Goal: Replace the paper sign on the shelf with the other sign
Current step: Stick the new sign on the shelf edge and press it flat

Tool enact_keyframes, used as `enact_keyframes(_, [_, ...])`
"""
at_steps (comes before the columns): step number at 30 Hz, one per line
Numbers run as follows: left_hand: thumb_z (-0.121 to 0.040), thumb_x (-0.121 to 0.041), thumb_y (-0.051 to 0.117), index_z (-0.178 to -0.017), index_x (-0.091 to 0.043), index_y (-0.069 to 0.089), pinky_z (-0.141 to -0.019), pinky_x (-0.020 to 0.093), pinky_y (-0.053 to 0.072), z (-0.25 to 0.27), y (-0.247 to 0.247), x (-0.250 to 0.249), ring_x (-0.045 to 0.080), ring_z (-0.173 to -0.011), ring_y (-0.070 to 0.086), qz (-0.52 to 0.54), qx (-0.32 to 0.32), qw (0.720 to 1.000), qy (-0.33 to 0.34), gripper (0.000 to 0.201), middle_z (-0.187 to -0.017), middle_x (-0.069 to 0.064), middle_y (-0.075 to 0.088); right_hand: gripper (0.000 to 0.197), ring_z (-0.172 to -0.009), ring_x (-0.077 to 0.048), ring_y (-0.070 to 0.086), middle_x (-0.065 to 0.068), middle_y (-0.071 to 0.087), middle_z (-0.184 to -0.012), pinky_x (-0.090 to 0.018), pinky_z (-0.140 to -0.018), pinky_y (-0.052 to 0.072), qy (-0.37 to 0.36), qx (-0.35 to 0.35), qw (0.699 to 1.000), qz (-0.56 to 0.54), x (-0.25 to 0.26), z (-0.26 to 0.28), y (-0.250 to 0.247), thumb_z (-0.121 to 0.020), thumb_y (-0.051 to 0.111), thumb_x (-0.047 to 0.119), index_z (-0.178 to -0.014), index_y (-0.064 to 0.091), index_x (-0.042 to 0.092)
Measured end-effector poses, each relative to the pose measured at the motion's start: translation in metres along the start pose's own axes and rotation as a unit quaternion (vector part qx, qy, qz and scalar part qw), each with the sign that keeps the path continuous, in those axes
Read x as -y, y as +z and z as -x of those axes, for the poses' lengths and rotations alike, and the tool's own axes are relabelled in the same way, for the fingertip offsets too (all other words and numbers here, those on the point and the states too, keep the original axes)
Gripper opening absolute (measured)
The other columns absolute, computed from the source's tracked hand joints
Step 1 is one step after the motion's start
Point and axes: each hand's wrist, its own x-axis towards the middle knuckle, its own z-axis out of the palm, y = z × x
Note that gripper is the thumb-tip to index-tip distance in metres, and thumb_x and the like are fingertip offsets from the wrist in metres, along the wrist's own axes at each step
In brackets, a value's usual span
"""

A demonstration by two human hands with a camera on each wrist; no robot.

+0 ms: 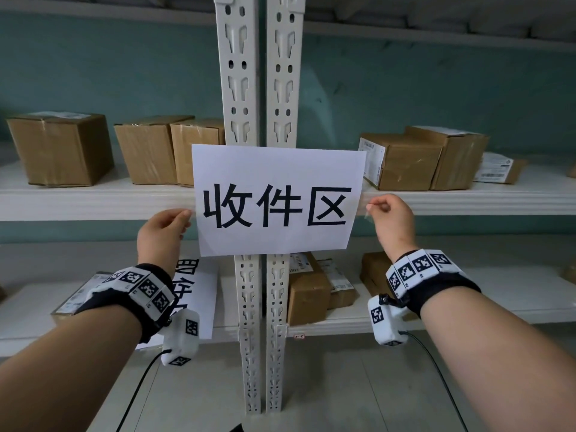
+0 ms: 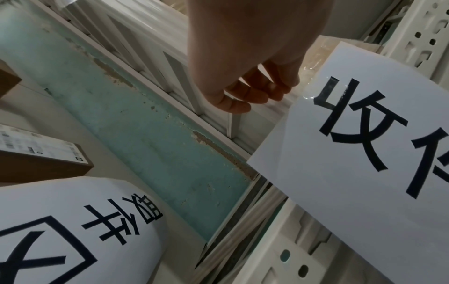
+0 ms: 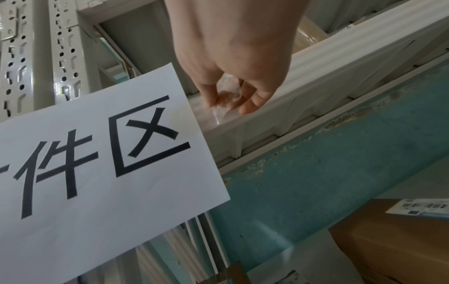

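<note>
Against the twin white slotted metal uprights (image 1: 260, 88), a white paper sign with three bold black characters (image 1: 277, 201) hangs across the white shelf edge (image 1: 93, 202). The left hand (image 1: 162, 232) has curled fingers at the sign's left edge, beside shiny clear tape there; whether it pinches anything cannot be told. The right hand (image 1: 391, 221) pinches a crumpled strip of clear tape (image 3: 228, 94) just off the sign's right edge. On the lower shelf, a second white paper sign (image 2: 73, 230) lies curled, partly hidden by the left wrist.
</note>
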Motion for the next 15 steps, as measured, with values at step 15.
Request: enact_keyframes(15, [-0.090, -0.027, 0.065, -0.096, -0.017, 0.069, -0.088, 0.034, 0.048, 0.0017, 0.0054, 0.0007, 0.014, -0.083, 0.056, 0.021, -0.002, 1.000, -0.010, 0.012, -0.081, -0.006, 0.064, 0.022, -0.083, -0.017, 0.057, -0.003, 0.061, -0.090, -0.026, -0.075, 0.043, -0.004, -0.006, 1.000, -0.003, 0.0004, -0.0066, -0.0045, -0.088, 0.060, 0.018, -0.107, 0.050, 0.011])
